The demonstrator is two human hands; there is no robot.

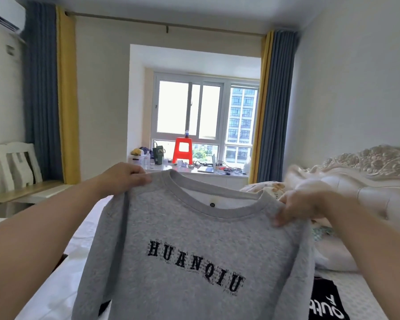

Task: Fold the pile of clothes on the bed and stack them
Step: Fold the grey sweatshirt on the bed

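Head view: left hand (123, 179), right hand (303, 205) pinch grey sweatshirt (194, 250) shoulders, held up.

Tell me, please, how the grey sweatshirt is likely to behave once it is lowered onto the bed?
The grey sweatshirt looks floppy: it hangs from the left hand and right hand, sagging at the collar. Its thick knit suggests moderate weight, so it should probably lie flat without sliding on the bed.
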